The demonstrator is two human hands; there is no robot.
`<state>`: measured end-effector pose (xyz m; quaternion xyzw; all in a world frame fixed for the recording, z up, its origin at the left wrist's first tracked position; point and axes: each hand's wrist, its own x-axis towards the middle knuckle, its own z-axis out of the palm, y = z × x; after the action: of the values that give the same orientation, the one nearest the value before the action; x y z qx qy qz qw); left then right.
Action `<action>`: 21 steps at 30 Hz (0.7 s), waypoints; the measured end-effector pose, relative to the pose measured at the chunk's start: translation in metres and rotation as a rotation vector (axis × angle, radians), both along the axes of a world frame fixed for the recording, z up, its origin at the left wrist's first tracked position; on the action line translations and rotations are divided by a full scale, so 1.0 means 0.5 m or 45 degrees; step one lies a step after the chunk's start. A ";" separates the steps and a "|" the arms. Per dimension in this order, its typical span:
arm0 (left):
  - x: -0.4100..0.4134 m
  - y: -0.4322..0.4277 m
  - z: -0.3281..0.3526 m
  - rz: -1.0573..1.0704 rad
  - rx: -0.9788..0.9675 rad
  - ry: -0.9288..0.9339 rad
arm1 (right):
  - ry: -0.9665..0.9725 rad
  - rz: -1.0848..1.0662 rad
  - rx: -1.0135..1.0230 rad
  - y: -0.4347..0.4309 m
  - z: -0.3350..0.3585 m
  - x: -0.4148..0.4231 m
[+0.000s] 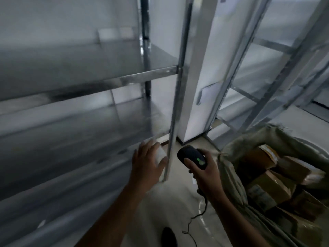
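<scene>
White and small, the parcel (161, 155) sits clasped in our left grip (146, 164) against the grey metal shelf post (174, 118), just left of the black corded scanner (191, 155) (green light glowing) clenched in our right grip (207, 173).

It is dim and grey in here, and the brightest patch is the white pillar (199, 68). The metal shelves (71, 122) on the left are smeared into long streaks by motion blur. The left hand (145, 166) and the white packet (160, 154) it holds are soft as well. A small green light glows on the scanner (193, 156) gripped in the right hand (208, 175). Pale glare lies on the floor (178, 202), while the sack (288, 139) and its boxes (267, 186) sit in shadow. Straight lines bow toward the edges of the view.
</scene>
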<state>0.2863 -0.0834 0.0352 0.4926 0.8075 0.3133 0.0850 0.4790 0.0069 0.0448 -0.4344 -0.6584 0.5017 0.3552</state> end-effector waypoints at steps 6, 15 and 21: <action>-0.145 -0.185 -0.020 0.259 -0.039 0.037 | -0.007 0.306 -0.027 -0.096 -0.014 -0.199; -0.423 -0.479 -0.057 0.761 -0.226 -0.007 | 0.006 0.820 -0.056 -0.279 -0.057 -0.598; -0.575 -0.640 -0.033 1.042 -0.330 -0.017 | 0.027 1.121 -0.139 -0.409 -0.081 -0.850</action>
<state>-0.0014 -0.4033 0.0187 0.1147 0.9685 0.2203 0.0199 0.0542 -0.1977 0.0040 -0.1255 -0.7496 0.6435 0.0911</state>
